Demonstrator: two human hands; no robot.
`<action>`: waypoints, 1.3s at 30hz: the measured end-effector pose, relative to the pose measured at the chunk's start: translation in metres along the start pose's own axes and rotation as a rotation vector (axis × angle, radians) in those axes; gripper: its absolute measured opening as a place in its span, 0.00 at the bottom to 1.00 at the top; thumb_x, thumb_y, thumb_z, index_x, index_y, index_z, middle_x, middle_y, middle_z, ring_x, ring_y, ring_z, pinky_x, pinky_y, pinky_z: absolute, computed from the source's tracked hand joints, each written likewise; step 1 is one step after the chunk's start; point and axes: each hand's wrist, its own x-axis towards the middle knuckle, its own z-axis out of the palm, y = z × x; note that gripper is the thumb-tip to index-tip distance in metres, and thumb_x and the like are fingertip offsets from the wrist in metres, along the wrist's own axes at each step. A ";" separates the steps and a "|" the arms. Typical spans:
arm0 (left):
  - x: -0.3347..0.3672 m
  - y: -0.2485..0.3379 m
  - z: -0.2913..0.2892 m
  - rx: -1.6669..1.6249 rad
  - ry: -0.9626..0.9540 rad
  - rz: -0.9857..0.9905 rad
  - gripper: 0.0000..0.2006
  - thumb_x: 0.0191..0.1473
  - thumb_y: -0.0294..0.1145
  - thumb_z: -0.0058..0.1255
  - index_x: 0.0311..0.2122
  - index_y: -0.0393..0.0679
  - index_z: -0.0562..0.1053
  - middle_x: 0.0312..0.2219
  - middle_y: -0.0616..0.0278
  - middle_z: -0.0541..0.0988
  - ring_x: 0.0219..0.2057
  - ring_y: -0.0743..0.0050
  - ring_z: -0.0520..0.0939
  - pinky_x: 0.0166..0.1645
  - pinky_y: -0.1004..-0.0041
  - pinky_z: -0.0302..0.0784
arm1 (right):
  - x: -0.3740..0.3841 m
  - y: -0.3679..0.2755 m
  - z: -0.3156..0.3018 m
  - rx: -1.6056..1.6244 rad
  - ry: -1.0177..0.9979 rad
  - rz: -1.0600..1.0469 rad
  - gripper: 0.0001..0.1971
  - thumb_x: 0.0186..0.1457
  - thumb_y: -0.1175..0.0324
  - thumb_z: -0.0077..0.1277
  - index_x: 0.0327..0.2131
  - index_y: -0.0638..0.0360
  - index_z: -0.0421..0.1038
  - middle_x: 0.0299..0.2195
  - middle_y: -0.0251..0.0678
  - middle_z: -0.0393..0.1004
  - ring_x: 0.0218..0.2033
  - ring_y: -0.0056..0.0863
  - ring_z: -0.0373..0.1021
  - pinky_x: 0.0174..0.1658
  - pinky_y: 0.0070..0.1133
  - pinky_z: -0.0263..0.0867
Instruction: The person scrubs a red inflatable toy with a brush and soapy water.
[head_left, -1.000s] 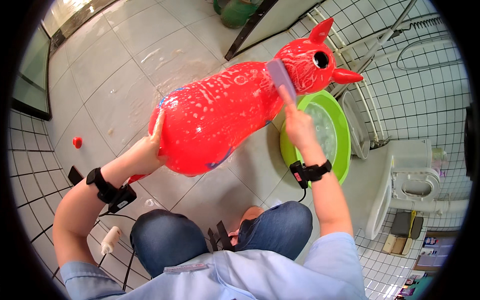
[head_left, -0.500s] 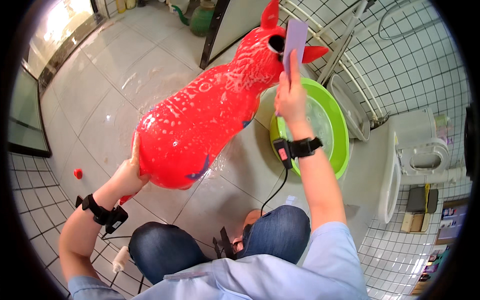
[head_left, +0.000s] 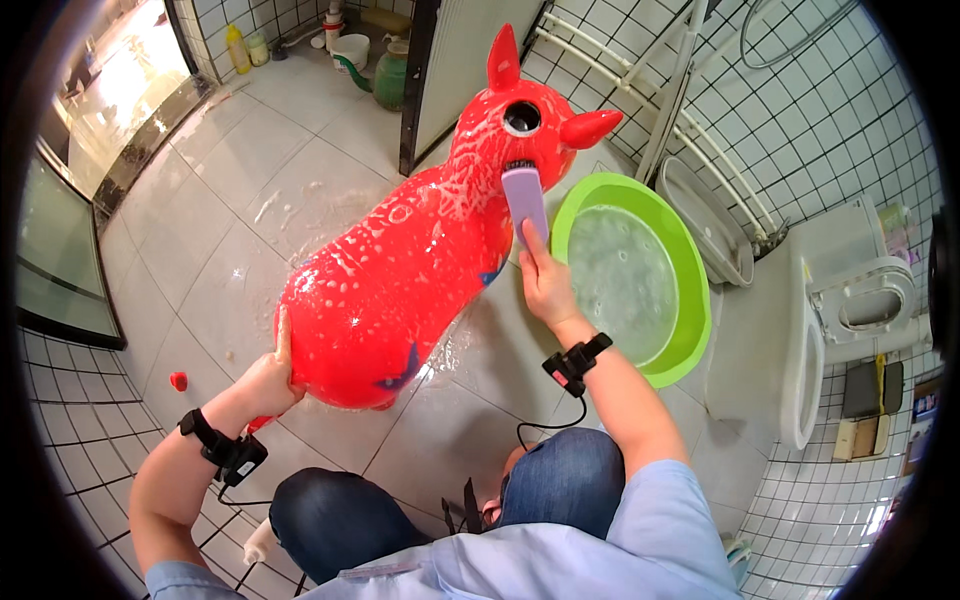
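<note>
A red inflatable animal toy with pointed ears and a black-and-white eye stands on the wet tiled floor, streaked with suds. My left hand grips its rounded rear end, the index finger lying along the red surface. In my right hand is a purple scrubbing brush, its dark bristles showing at the upper end, against the toy's head just below the eye. Which side of the bristles touches the toy is partly hidden by the brush back.
Close on the right stands a green basin of cloudy water. Beyond it are a toilet and white pipes. A green watering can stands far back near a door panel. A small red piece lies at left.
My right hand has brought the brush down and left, from beside the ear to below the eye, uncovering the eye. My left hand keeps its place on the toy's rear.
</note>
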 end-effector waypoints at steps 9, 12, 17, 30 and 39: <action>0.005 -0.010 0.006 0.105 -0.088 -0.028 0.56 0.45 0.26 0.53 0.57 0.37 0.16 0.28 0.44 0.78 0.28 0.52 0.80 0.32 0.65 0.76 | -0.001 0.011 0.008 0.042 0.078 0.032 0.24 0.59 0.72 0.41 0.59 0.42 0.56 0.44 0.50 0.71 0.42 0.42 0.72 0.43 0.28 0.68; 0.002 -0.017 0.009 0.062 -0.038 0.008 0.55 0.45 0.26 0.53 0.57 0.36 0.16 0.27 0.43 0.78 0.28 0.52 0.80 0.32 0.66 0.76 | 0.019 0.001 -0.001 0.083 0.014 0.130 0.24 0.59 0.70 0.40 0.59 0.42 0.56 0.42 0.52 0.72 0.41 0.41 0.73 0.41 0.28 0.67; 0.006 -0.007 0.002 0.156 -0.173 -0.043 0.54 0.46 0.26 0.52 0.57 0.36 0.16 0.28 0.43 0.78 0.28 0.51 0.80 0.33 0.66 0.76 | 0.048 -0.015 -0.001 0.224 0.025 0.357 0.24 0.60 0.67 0.39 0.60 0.43 0.54 0.37 0.55 0.72 0.36 0.42 0.73 0.37 0.29 0.67; 0.008 -0.001 0.001 0.132 -0.112 -0.029 0.49 0.46 0.28 0.48 0.57 0.27 0.22 0.24 0.41 0.76 0.27 0.45 0.79 0.31 0.62 0.74 | 0.006 0.026 0.007 -0.066 -0.126 0.050 0.27 0.58 0.68 0.42 0.60 0.29 0.53 0.30 0.51 0.74 0.29 0.46 0.72 0.35 0.32 0.69; 0.011 0.004 -0.001 0.147 -0.160 -0.073 0.49 0.48 0.28 0.48 0.58 0.30 0.22 0.24 0.43 0.77 0.25 0.51 0.79 0.29 0.64 0.74 | 0.032 0.019 0.009 -0.184 -0.264 0.135 0.29 0.57 0.63 0.41 0.59 0.18 0.48 0.21 0.48 0.72 0.24 0.47 0.71 0.28 0.39 0.69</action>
